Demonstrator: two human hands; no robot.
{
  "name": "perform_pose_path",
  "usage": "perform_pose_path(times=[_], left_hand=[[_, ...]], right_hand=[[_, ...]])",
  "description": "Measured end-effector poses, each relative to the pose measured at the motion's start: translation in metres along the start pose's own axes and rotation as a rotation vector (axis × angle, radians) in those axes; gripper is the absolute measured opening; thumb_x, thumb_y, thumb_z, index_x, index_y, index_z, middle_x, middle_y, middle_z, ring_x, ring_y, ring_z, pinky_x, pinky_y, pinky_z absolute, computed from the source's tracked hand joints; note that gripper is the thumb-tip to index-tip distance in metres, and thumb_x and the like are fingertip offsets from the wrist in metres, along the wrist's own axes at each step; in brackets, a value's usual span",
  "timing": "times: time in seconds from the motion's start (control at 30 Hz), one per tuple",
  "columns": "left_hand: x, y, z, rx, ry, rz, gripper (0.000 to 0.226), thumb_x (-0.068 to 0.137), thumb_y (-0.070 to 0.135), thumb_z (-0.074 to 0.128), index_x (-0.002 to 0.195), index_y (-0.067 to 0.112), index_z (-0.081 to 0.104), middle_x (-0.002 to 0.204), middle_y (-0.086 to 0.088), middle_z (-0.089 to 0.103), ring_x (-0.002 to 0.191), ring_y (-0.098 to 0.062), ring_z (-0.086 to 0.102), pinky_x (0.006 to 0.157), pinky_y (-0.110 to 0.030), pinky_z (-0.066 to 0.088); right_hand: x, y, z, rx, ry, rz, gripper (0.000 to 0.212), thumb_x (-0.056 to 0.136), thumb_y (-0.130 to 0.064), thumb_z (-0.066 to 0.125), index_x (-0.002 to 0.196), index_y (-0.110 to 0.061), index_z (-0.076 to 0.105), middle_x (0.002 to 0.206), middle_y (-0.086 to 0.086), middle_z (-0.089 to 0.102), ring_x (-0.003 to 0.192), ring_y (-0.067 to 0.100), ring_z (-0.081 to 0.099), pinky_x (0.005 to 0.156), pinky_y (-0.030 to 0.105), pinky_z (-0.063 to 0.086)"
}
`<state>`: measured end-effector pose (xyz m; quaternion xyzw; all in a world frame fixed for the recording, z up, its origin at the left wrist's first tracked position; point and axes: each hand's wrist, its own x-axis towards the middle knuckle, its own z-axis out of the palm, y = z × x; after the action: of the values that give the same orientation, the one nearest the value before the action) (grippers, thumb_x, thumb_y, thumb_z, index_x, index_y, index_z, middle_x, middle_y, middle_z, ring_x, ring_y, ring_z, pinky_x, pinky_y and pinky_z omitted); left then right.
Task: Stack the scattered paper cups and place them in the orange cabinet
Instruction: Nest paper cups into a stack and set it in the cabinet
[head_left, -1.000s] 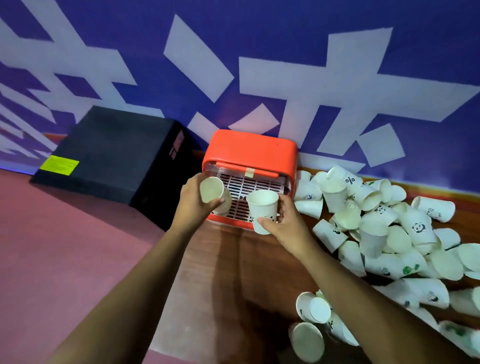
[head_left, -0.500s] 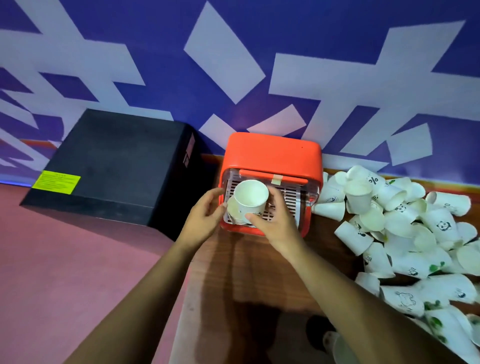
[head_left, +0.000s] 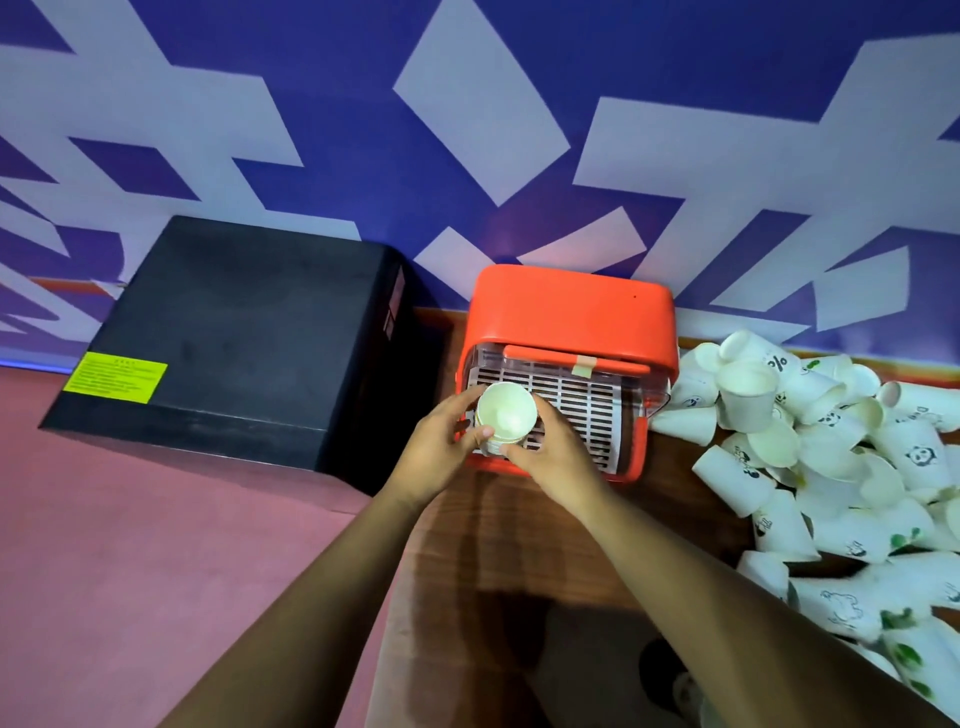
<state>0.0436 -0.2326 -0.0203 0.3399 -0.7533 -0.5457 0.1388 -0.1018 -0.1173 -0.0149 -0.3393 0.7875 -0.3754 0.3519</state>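
Your left hand (head_left: 441, 447) and right hand (head_left: 558, 460) cover the sides and base of the stacked cups (head_left: 505, 420), so you cannot count how many are nested; the orange cabinet (head_left: 571, 312) shows only its top and slatted front, the inside hidden behind the grille; the pile of paper cups (head_left: 831, 467) runs off the right edge, its lower cups buried; print on the yellow label (head_left: 115, 376) of the black box (head_left: 249, 332) is too small to read.
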Motion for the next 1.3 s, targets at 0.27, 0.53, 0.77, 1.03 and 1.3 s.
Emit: perform_pose_path(times=[0.27, 0.53, 0.77, 1.03, 1.3], left_hand=[[0.004, -0.011, 0.002, 0.071, -0.012, -0.028, 0.057, 0.092, 0.031, 0.066, 0.146, 0.019, 0.052, 0.143, 0.003, 0.056, 0.133, -0.01, 0.052, 0.114, -0.04, 0.043], [-0.032, 0.005, 0.009, 0.182, 0.198, -0.025, 0.026, 0.093, 0.017, 0.068, 0.118, 0.011, 0.065, 0.109, -0.006, 0.062, 0.093, 0.005, 0.058, 0.087, -0.012, 0.047], [-0.096, 0.041, 0.094, 0.118, -0.085, -0.029, 0.01, 0.089, 0.024, 0.064, 0.097, 0.018, 0.064, 0.093, -0.002, 0.065, 0.081, -0.011, 0.062, 0.074, -0.023, 0.049], [-0.166, 0.041, 0.233, 0.274, -0.579, 0.024, 0.094, 0.072, 0.057, 0.08, 0.149, 0.02, 0.041, 0.144, 0.003, 0.047, 0.136, -0.013, 0.045, 0.115, -0.03, 0.035], [-0.202, 0.03, 0.308, 0.361, -0.472, 0.099, 0.086, 0.075, 0.037, 0.082, 0.148, 0.021, 0.041, 0.135, 0.004, 0.045, 0.128, -0.016, 0.047, 0.108, -0.037, 0.043]], right_hand=[[0.004, 0.002, 0.001, -0.026, -0.056, 0.056, 0.084, 0.083, -0.031, 0.076, 0.153, -0.028, 0.028, 0.142, -0.002, 0.049, 0.129, 0.016, 0.05, 0.1, 0.026, 0.042], [-0.047, 0.011, -0.072, -0.232, -0.02, -0.007, 0.066, 0.085, -0.03, 0.074, 0.142, -0.014, 0.046, 0.142, 0.006, 0.053, 0.129, 0.018, 0.051, 0.108, 0.028, 0.038], [-0.145, 0.072, -0.167, -0.394, 0.004, 0.055, 0.052, 0.09, -0.032, 0.066, 0.138, -0.018, 0.051, 0.14, 0.002, 0.053, 0.128, 0.017, 0.05, 0.101, 0.022, 0.037], [-0.252, 0.172, -0.195, -0.47, -0.005, 0.133, 0.058, 0.09, -0.026, 0.064, 0.143, -0.013, 0.043, 0.144, 0.005, 0.044, 0.136, 0.021, 0.039, 0.11, 0.031, 0.032], [-0.285, 0.216, -0.185, -0.469, 0.021, 0.089, 0.062, 0.086, -0.022, 0.066, 0.142, -0.009, 0.043, 0.143, 0.008, 0.041, 0.133, 0.028, 0.041, 0.11, 0.043, 0.037]])
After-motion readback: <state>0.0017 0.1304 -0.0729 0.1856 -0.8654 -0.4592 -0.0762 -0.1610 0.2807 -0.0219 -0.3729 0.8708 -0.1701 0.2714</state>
